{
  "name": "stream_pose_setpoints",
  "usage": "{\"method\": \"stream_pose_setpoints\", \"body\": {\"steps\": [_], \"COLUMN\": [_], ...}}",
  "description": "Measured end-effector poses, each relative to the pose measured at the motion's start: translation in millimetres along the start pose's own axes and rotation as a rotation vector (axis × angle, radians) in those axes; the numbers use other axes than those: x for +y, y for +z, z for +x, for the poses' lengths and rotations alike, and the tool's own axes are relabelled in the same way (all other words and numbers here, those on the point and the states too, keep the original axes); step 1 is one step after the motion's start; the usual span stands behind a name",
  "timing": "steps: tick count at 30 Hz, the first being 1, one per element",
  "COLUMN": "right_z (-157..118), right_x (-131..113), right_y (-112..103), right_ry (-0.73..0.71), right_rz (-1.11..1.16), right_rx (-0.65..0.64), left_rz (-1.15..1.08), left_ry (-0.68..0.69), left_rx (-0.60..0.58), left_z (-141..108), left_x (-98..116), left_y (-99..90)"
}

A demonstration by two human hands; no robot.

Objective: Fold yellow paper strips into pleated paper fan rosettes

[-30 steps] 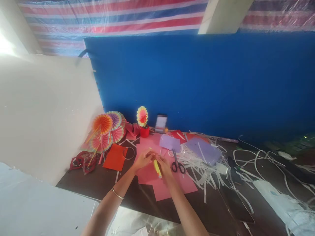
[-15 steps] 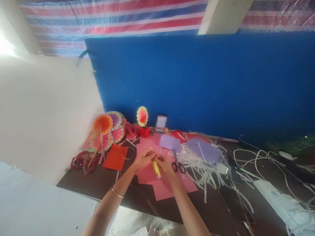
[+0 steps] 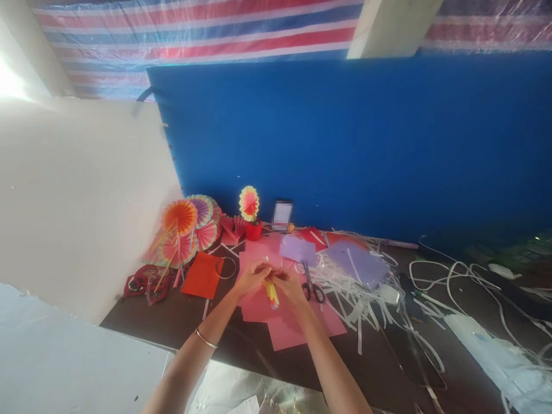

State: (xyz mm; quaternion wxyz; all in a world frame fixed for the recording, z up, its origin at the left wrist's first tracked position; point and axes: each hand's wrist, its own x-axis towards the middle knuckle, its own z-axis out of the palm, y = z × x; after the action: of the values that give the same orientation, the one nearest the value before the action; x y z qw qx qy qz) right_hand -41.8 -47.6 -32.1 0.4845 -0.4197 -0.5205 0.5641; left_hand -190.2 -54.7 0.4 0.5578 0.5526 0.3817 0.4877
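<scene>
Both hands meet over pink paper sheets (image 3: 293,333) on the dark table. My left hand (image 3: 254,278) and my right hand (image 3: 288,283) pinch the top end of a narrow, folded yellow paper (image 3: 271,294) between their fingertips. Its lower end points toward me and shows a whitish, reddish tip. The fingers partly hide its upper end. Black-handled scissors (image 3: 313,292) lie just right of my right hand. To the left of my left hand are an orange paper sheet (image 3: 202,276) and a thin ring (image 3: 226,268).
Pleated paper fans (image 3: 179,217) are heaped at the left. A yellow-pink paper rosette (image 3: 249,204) stands in a red pot (image 3: 253,231). Purple sheets (image 3: 357,264), white paper strips (image 3: 345,290) and white cables (image 3: 457,273) spread to the right. A blue panel (image 3: 323,144) rises behind.
The yellow paper's lower end has shifted slightly left and now looks a little shorter and more spread. My hands stay together in nearly the same place.
</scene>
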Motion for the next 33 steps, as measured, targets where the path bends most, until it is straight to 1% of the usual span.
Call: {"method": "stream_pose_setpoints", "body": {"steps": [3,6,11,15,18,22,26,30,33], "right_z": [0.7,0.3,-3.8,-7.6,-8.8,-9.5,-9.8,-8.5,-7.9], "right_x": [0.6,0.7,-7.2,-16.0,-17.8,-14.4,-8.3,-2.1,0.5], "right_y": [3.1,5.9,10.4,12.9,13.1,12.3,11.6,11.0,10.3], "right_ry": [-0.006,-0.012,-0.008,0.050,0.072,0.071,0.077,0.099,0.088], "right_rz": [0.025,0.055,0.094,0.110,0.120,0.179,0.231,0.256,0.276], "right_rx": [0.066,0.106,0.136,0.141,0.162,0.138,0.151,0.164,0.180], "left_rz": [0.035,0.054,0.063,-0.003,-0.034,-0.029,-0.063,-0.081,-0.094], "left_ry": [0.043,0.072,0.086,0.064,0.058,0.043,0.024,0.003,0.002], "left_rx": [0.003,0.019,0.036,0.055,0.070,0.125,0.133,0.149,0.170], "left_z": [-0.3,0.1,0.5,0.3,-0.8,-4.0,-6.1,-4.2,-2.5], "left_x": [-1.1,-2.9,-4.6,-7.0,-6.7,0.7,6.4,1.9,-2.6], "left_y": [0.6,1.2,-0.1,-2.1,-2.4,-0.4,1.6,2.6,2.9]}}
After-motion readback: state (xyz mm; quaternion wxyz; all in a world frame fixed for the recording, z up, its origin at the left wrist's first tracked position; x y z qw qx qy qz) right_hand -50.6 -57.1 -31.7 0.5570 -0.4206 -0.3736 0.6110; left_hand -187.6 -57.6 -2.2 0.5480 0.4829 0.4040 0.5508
